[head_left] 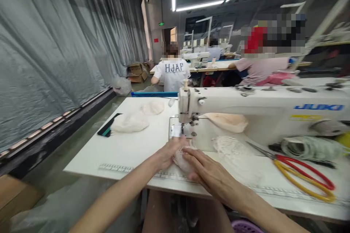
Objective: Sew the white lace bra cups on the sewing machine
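A small piece of white lace fabric (pixel 181 160) lies at the front of the sewing machine (pixel 188 103), just before its needle area. My left hand (pixel 170 151) grips the fabric's left side, fingertips close to the presser foot (pixel 182 128) and somewhat blurred. From the right, my right hand (pixel 206 169) has its fingers over the same fabric, with the thumb lower down near the table edge. Part of the fabric is hidden under both hands. Right of them sits a heap of white stringy trim (pixel 232 153).
Scissors (pixel 287 167) with red and yellow handles lie at right, beside a coil of pale tape (pixel 303 148). Cream fabric pieces (pixel 129 122) rest at left on a dark flat object (pixel 105 131). A ruler strip (pixel 117 168) runs along the front edge. Co-workers sit ahead.
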Action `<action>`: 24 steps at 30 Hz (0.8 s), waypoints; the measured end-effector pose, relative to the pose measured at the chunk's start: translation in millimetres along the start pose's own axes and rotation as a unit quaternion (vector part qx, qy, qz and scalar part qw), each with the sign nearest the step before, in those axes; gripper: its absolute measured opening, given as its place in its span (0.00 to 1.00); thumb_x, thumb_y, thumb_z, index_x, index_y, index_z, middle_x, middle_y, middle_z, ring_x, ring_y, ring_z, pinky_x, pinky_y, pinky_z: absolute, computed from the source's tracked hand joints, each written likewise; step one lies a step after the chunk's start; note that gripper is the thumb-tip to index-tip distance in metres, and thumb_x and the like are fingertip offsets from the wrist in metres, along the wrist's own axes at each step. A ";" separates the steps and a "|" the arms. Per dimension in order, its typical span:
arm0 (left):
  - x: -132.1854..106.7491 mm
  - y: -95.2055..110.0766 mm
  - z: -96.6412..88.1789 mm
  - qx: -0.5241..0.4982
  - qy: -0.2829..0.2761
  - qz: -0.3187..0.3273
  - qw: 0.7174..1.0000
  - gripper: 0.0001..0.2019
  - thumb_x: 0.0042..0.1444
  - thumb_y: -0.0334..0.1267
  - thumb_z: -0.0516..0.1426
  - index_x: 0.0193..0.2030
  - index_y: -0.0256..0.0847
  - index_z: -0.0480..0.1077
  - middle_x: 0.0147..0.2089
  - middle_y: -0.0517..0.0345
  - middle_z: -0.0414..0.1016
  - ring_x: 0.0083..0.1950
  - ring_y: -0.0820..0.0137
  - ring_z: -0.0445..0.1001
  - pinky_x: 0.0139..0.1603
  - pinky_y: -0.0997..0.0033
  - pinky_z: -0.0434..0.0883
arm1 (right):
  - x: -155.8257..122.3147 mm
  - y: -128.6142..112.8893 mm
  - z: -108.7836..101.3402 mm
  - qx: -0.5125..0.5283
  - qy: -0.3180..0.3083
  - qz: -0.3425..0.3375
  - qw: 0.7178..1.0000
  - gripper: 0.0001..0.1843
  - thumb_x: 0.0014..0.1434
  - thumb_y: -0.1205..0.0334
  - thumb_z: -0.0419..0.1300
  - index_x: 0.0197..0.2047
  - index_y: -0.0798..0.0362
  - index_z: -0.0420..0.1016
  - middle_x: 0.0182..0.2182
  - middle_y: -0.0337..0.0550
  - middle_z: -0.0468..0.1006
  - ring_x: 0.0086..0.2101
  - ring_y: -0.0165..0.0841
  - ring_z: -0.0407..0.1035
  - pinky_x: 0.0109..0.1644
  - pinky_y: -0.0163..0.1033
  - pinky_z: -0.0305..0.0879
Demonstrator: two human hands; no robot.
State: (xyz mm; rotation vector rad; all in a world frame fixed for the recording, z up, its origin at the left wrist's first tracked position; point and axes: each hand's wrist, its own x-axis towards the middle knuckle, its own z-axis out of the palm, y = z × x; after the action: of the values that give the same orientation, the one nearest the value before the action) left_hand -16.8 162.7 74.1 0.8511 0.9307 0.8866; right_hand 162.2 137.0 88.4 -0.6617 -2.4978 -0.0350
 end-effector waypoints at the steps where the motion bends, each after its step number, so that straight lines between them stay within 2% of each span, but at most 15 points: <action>1: -4.8 -2.5 -10.0 0.020 0.038 0.006 0.999 0.29 0.45 0.50 0.65 0.48 0.31 0.68 0.39 0.50 0.75 0.39 0.69 0.74 0.45 0.68 0.69 | 0.1 -2.3 9.4 0.032 -0.009 -0.004 0.999 0.15 0.65 0.62 0.47 0.54 0.54 0.62 0.46 0.53 0.74 0.46 0.38 0.70 0.44 0.40 0.71; 3: -10.6 -7.4 -23.4 0.055 0.085 0.027 0.994 0.33 0.40 0.41 0.69 0.53 0.32 0.66 0.38 0.52 0.74 0.36 0.72 0.72 0.42 0.71 0.69 | -1.4 1.8 19.2 0.077 0.014 0.033 0.996 0.14 0.66 0.60 0.47 0.53 0.53 0.63 0.44 0.51 0.75 0.43 0.36 0.72 0.42 0.38 0.71; 4: -12.3 -9.0 -26.9 0.071 0.085 0.040 0.993 0.35 0.40 0.40 0.69 0.55 0.33 0.65 0.38 0.53 0.73 0.34 0.73 0.71 0.40 0.72 0.68 | -2.2 7.3 20.7 0.086 0.033 0.067 0.993 0.13 0.66 0.60 0.46 0.51 0.52 0.64 0.41 0.49 0.76 0.39 0.34 0.73 0.40 0.38 0.71; 6: -15.6 -9.2 -29.0 0.116 0.051 0.066 0.990 0.33 0.45 0.39 0.66 0.58 0.34 0.63 0.35 0.55 0.72 0.31 0.75 0.69 0.36 0.73 0.67 | -2.2 20.7 20.2 0.098 0.057 0.126 0.986 0.12 0.66 0.57 0.48 0.49 0.51 0.65 0.40 0.49 0.75 0.37 0.35 0.73 0.38 0.39 0.71; 7: -18.0 -7.9 -28.2 0.146 0.024 0.081 0.986 0.31 0.48 0.39 0.64 0.59 0.34 0.63 0.32 0.57 0.70 0.30 0.76 0.68 0.34 0.75 0.65 | -1.4 27.2 19.4 0.111 0.053 0.142 0.982 0.14 0.65 0.54 0.50 0.50 0.51 0.64 0.42 0.50 0.75 0.38 0.36 0.73 0.40 0.41 0.71; 10: -29.4 0.6 -23.1 0.248 -0.050 0.128 0.959 0.26 0.55 0.37 0.57 0.61 0.38 0.61 0.25 0.64 0.62 0.23 0.80 0.58 0.26 0.79 0.58 | 5.2 40.7 18.5 0.210 -0.015 0.140 0.968 0.29 0.59 0.46 0.56 0.59 0.50 0.57 0.53 0.54 0.69 0.50 0.40 0.67 0.50 0.46 0.68; 12: -40.6 7.7 -20.0 0.312 -0.077 0.149 0.935 0.24 0.58 0.34 0.54 0.62 0.41 0.61 0.22 0.67 0.56 0.22 0.80 0.51 0.24 0.79 0.53 | 11.8 43.7 19.5 0.288 -0.074 0.131 0.946 0.32 0.58 0.45 0.57 0.60 0.51 0.56 0.55 0.53 0.67 0.53 0.40 0.65 0.53 0.46 0.65; 13: -46.9 11.0 -19.0 0.339 -0.086 0.152 0.924 0.24 0.58 0.33 0.52 0.62 0.41 0.61 0.22 0.68 0.53 0.22 0.80 0.49 0.23 0.79 0.52 | 15.0 43.4 19.9 0.319 -0.099 0.130 0.934 0.29 0.59 0.45 0.55 0.58 0.52 0.59 0.52 0.51 0.69 0.51 0.39 0.66 0.51 0.45 0.65; 15: -60.0 16.3 -18.2 0.379 -0.090 0.154 0.908 0.24 0.58 0.31 0.50 0.62 0.42 0.60 0.22 0.68 0.50 0.22 0.79 0.48 0.24 0.79 0.50 | 19.9 40.1 19.4 0.364 -0.134 0.138 0.911 0.21 0.61 0.46 0.52 0.49 0.53 0.68 0.39 0.46 0.74 0.40 0.36 0.70 0.43 0.41 0.68; 17: -71.7 19.1 -18.6 0.403 -0.076 0.148 0.900 0.25 0.58 0.30 0.50 0.63 0.43 0.59 0.22 0.68 0.50 0.23 0.78 0.48 0.25 0.78 0.50 | 21.7 34.1 15.9 0.394 -0.144 0.160 0.893 0.18 0.63 0.48 0.51 0.40 0.54 0.69 0.27 0.39 0.71 0.29 0.31 0.67 0.33 0.36 0.65; 20: -80.8 18.5 -17.4 0.416 -0.052 0.122 0.899 0.29 0.55 0.36 0.56 0.64 0.43 0.57 0.22 0.69 0.53 0.25 0.78 0.49 0.27 0.78 0.51 | 19.5 22.6 5.5 0.389 -0.112 0.178 0.897 0.14 0.62 0.51 0.52 0.40 0.53 0.68 0.24 0.35 0.67 0.26 0.29 0.62 0.29 0.34 0.60; 22: -79.7 15.0 -13.5 0.386 -0.055 0.101 0.915 0.31 0.52 0.41 0.60 0.63 0.41 0.59 0.25 0.67 0.58 0.26 0.78 0.53 0.28 0.78 0.54 | 16.8 14.7 -2.5 0.359 -0.094 0.160 0.915 0.12 0.62 0.53 0.53 0.42 0.52 0.68 0.27 0.37 0.69 0.28 0.29 0.62 0.31 0.34 0.60; 24: -75.0 10.2 -7.5 0.325 -0.051 0.092 0.940 0.27 0.51 0.44 0.60 0.58 0.37 0.66 0.29 0.62 0.64 0.29 0.76 0.59 0.30 0.77 0.58 | 13.9 8.5 -8.9 0.333 -0.091 0.139 0.928 0.11 0.63 0.55 0.53 0.44 0.51 0.69 0.31 0.39 0.72 0.30 0.30 0.64 0.33 0.35 0.61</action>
State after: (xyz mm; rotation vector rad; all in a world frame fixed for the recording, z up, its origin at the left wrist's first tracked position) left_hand -50.6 100.8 102.6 1.5584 1.0816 0.6808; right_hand 160.6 149.3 102.3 -0.7259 -2.3291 0.9736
